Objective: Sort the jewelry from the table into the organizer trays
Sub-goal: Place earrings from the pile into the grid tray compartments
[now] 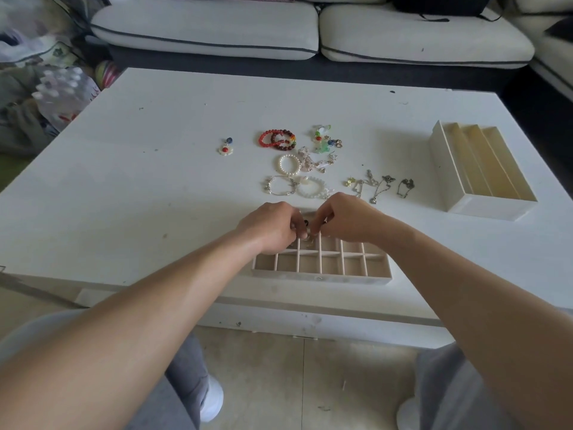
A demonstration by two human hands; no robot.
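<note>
The left hand [273, 228] and right hand [344, 217] meet fingertip to fingertip, fingers curled, both pinching a small piece of jewelry [306, 224]. Only a dark speck of it shows between the fingers, and it is too small to name further. The hands hover over the far rows of the grid tray [322, 276], a shallow beige organizer split into small square compartments, which sits at the near edge of the white table [155, 181]. The near compartments look bare; the far ones are hidden under the hands.

Just beyond the hands lie a white bead bracelet [313, 188] and a thin silver bangle [279, 185], touching side by side. Behind them is a pearl bracelet [289, 164], beside a tangle of clear and pinkish pieces [310, 161]. Farther back are red and dark brown bead bracelets [277, 139], overlapping, and a cluster of green and clear charms [322, 139]. A white flower pendant [225, 147] with a red centre and a blue bead lies alone to the left.

To the right of the hands are a yellow-green stud [349, 182], some silver chains [376, 184] and a darker chain [405, 187]. Well apart at the table's right side stands a cream slotted tray [490, 209] with long parallel channels.

A pale sofa [217, 29] with dark piping runs behind the table.
</note>
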